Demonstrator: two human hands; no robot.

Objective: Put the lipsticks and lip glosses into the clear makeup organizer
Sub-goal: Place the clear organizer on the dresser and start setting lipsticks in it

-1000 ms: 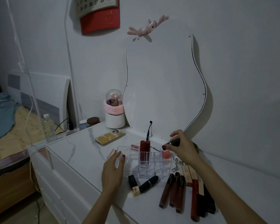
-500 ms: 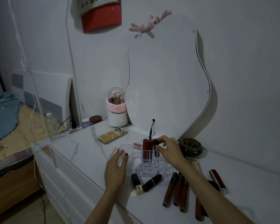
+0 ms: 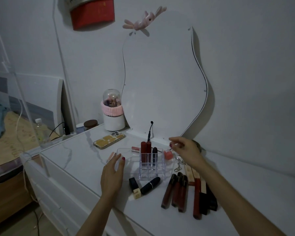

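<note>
The left hand [image 3: 112, 174] rests flat, steadying the clear plastic makeup organizer [image 3: 144, 165]. The right hand [image 3: 184, 150], fingers loosely curled and empty, hovers beside it; the red lip-gloss tubes [image 3: 175, 191] lie nearer this hand, long axes pointing toward the person.

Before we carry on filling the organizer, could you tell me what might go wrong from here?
The organizer is clear and light; only the left hand rests on its rim, so a firm push into a slot might slide it. Three tubes stand tall in the back slots and could tip if the right hand brushes them. The dark lipstick is round and lies on its side, near the front edge; it may roll off.
</note>
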